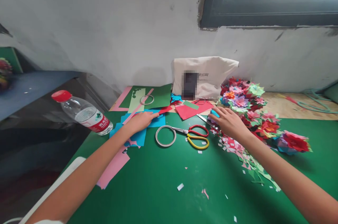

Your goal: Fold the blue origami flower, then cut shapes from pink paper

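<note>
My left hand (142, 120) is over blue paper sheets (158, 121), its fingers closed on a piece of red paper (165, 109) that sticks out past the fingertips. My right hand (227, 120) is wrapped round the blue handle (214, 113) of a pair of scissors, whose metal blades (204, 120) point left and away from me. Between the hands lie scissors with red and yellow handles (198, 137), their tip against a roll of tape (166, 136). A red sheet (195, 110) with a small green piece lies just beyond.
A water bottle (86, 114) stands tilted-looking at left, near pink paper (114, 167). A second tape roll (147, 99) lies on a dark green sheet (161, 93). Paper flowers (245, 100) are piled at right, with paper scraps (237, 150) beside them. Behind is a white cloth bag (211, 83).
</note>
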Motion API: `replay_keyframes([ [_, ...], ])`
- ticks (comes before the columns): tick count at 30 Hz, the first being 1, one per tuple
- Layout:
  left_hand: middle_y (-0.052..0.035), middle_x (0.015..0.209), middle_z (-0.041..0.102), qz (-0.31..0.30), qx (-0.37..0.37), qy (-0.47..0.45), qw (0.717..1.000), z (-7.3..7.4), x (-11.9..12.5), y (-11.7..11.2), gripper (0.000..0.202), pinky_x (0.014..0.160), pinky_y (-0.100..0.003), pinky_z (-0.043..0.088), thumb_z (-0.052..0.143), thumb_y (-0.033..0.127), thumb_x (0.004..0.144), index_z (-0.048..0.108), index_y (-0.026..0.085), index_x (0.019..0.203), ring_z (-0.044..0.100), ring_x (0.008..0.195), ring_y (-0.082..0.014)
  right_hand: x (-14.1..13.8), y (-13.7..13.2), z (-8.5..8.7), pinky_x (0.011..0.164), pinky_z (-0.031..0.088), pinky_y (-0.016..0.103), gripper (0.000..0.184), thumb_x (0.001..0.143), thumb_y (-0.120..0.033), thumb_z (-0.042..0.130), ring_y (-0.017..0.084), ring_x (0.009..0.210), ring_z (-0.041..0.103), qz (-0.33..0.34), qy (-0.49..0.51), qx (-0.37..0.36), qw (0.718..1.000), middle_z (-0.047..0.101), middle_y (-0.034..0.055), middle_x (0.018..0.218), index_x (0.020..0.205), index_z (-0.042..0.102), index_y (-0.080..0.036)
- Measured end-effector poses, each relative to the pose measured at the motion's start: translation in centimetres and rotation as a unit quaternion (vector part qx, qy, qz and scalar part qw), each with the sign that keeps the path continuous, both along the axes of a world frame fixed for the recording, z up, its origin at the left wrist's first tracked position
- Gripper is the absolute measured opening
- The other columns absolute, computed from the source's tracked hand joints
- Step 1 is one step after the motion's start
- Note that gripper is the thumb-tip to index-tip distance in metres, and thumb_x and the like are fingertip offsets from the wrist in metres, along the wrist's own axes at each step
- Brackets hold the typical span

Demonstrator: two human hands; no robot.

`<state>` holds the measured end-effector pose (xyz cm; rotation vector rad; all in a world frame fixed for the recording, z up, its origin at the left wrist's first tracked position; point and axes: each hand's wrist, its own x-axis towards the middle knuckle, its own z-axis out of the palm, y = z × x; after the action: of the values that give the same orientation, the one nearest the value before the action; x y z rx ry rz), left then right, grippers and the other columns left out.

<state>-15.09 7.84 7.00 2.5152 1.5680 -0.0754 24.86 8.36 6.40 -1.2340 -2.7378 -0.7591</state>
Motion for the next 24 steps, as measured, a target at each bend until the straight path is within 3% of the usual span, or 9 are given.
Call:
replay_keyframes([
  [4,-0.0111,0.121,0.064,0.035,0.008,0.040,0.999,-0.3,1.4,-0.7,0.030,0.085,-0.042,0.055,0.051,0.026,0.096,0.059,0.022,0.125,0.066,0.098,-0.0235,-2.0,-0.6,0.4,0.095,0.041,0.042,0.036,0.083,-0.004,0.051,0.031,0.120,0.053,-0.018,0.023,-0.020,0.999,0.057,0.0185,0.132,0.115,0.064,-0.015],
  [10,-0.0103,0.125,0.060,0.059,0.018,0.042,0.997,-0.5,2.3,-1.4,0.032,0.088,-0.043,0.055,0.058,0.033,0.094,0.058,0.018,0.123,0.063,0.105,-0.0222,-6.6,-0.5,0.0,0.096,0.042,0.042,0.030,0.091,-0.019,0.052,0.031,0.117,0.054,-0.014,0.056,-0.084,0.995,0.056,0.0178,0.134,0.119,0.062,-0.014],
  [17,-0.0103,0.124,0.061,0.098,0.034,-0.026,0.994,-0.5,0.4,-1.2,0.035,0.087,-0.044,0.055,0.059,0.033,0.093,0.057,0.016,0.124,0.063,0.104,-0.0230,-11.0,0.5,-1.1,0.090,0.044,0.039,0.032,0.092,-0.033,0.059,0.032,0.110,0.059,-0.062,0.100,-0.138,0.983,0.063,0.0198,0.122,0.114,0.062,-0.011],
  [24,-0.0102,0.123,0.061,0.099,0.052,-0.101,0.989,-1.5,-1.5,-0.9,0.034,0.087,-0.044,0.056,0.059,0.033,0.094,0.058,0.016,0.123,0.063,0.104,-0.0224,-12.3,0.8,-1.6,0.087,0.050,0.037,0.024,0.100,-0.027,0.049,0.024,0.100,0.065,-0.090,0.108,-0.166,0.976,0.068,0.0153,0.109,0.106,0.065,-0.010],
])
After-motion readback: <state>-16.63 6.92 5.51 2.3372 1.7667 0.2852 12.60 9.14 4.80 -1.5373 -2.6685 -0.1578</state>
